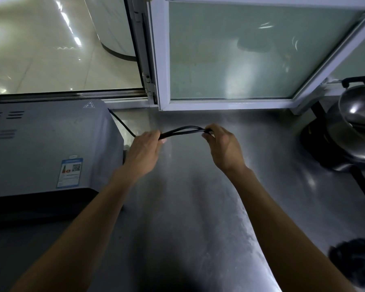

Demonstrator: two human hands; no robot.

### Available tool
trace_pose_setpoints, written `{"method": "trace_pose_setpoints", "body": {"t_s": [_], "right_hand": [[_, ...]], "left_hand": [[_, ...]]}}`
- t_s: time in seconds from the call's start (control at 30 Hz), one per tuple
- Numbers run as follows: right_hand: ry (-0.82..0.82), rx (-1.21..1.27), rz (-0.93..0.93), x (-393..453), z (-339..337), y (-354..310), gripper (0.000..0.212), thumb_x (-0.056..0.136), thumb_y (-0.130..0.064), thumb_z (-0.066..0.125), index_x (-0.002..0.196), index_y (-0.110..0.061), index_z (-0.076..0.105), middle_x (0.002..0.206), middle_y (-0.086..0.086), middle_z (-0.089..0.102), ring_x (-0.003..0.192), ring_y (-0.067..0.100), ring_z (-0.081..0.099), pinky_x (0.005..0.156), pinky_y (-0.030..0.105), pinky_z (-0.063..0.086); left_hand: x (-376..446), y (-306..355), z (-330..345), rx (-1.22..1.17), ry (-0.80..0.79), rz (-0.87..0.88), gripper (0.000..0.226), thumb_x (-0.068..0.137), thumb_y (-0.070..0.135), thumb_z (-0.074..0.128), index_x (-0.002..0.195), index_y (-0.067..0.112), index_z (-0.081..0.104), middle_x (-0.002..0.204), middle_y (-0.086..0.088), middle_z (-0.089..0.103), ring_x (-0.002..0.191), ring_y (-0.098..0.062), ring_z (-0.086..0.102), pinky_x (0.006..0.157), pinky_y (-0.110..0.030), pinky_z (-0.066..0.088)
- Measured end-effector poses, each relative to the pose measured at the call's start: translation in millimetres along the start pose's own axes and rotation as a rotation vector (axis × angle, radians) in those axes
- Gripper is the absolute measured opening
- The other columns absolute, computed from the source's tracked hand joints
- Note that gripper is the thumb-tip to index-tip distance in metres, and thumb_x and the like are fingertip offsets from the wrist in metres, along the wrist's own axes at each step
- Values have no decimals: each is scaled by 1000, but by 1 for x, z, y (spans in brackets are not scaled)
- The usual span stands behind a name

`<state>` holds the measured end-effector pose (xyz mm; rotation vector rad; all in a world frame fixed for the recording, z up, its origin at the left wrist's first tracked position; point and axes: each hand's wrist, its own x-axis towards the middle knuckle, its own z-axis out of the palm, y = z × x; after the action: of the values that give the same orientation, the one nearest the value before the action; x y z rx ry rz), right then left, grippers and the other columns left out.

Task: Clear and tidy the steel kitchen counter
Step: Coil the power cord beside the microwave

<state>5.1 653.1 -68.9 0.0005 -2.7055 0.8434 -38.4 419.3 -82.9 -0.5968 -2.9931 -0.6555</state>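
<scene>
1. Steel counter [198,207] runs from the near edge to a frosted window [230,53] at the far side, in dim light.
2. Both hands pinch a folded black power cord [183,131] above the counter's far middle. The left hand [143,152] has thumb and fingers closed on the left end of the bundle; the right hand [223,146] has its fingertips [207,134] clamped on the right end, where the strands bend back.
3. Between the two grips the cord's long axis lies left to right, the strands bowing slightly upward and clear of the surface.
4. Past the left hand, a single strand runs up and left to the far right corner of the grey oven [46,144], which stands just beside that hand. The left hand is therefore nearer the tethered end.
5. My judgement: the next fold has to work leftward toward the oven, since slack lies only on that side.
6. Well apart at the right sit a steel pot [354,123] and, nearer, a dark blurred object [354,262].
</scene>
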Motion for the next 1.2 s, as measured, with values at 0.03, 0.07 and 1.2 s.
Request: {"method": "trace_pose_setpoints", "body": {"t_s": [0.03, 0.07, 1.2], "right_hand": [[-1, 3, 7, 0, 3, -2, 17, 100, -25, 58, 98, -8, 60, 87, 9, 65, 69, 29, 57, 59, 42, 50], [-9, 0, 22, 1, 6, -3, 17, 100, -24, 57, 98, -8, 60, 85, 10, 65, 68, 30, 57, 59, 42, 51], [57, 778, 526, 54, 45, -88, 14, 93, -11, 65, 82, -10, 74, 80, 19, 69, 80, 34, 71, 66, 40, 63]], "left_hand": [[0, 0, -1, -21, 0, 6, 26, 106, 30, 41, 97, 8, 54, 81, -9, 57, 72, -28, 53, 65, -40, 41], [0, -1, -1, -44, 3, 11, 27, 106, 30, 41, 98, 8, 55, 81, -9, 57, 73, -28, 54, 66, -42, 43], [2, -1, 14, -154, 77, 2, 51, 97, 37, 55, 137, 7, 43, 123, -13, 59, 110, -30, 59, 96, -39, 45]]}}
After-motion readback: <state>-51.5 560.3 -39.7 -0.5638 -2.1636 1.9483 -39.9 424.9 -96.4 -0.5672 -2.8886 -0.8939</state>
